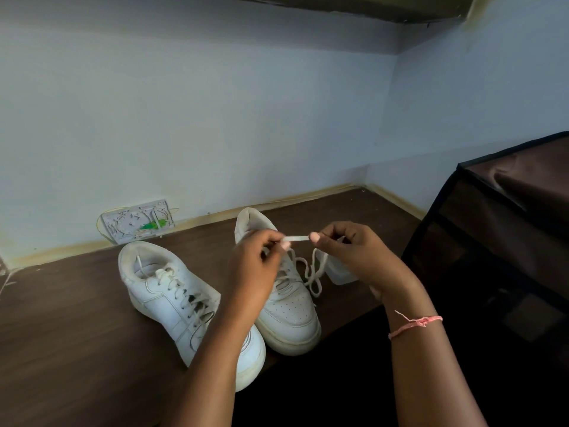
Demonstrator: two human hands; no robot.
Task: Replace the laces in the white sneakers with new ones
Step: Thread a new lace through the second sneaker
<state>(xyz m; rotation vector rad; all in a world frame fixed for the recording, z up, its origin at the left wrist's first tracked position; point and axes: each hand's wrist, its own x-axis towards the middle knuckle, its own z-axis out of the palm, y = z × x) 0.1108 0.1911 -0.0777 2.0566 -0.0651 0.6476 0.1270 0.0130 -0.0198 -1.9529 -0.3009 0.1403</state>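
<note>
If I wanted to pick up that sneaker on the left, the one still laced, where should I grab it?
Probably by the heel collar of the left sneaker, coming from above. Its opening faces up and lies bare toward the wall, so fingers can hook inside the rim. The person's left forearm crosses its toe end, and the laces cover the middle, so those parts are harder to reach.

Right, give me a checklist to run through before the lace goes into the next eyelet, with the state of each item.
1. Both hands hold the lace: ok; left hand and right hand pinch a short stretch between them.
2. Lace flat, untwisted: ok on that stretch; the loops below cannot tell.
3. Right sneaker upright on the table: ok.
4. Next eyelet in view: cannot tell; the left hand covers them.
5. Left sneaker clear of the work: ok; beside it, laced.
6. Lace new or old: cannot tell.
</note>
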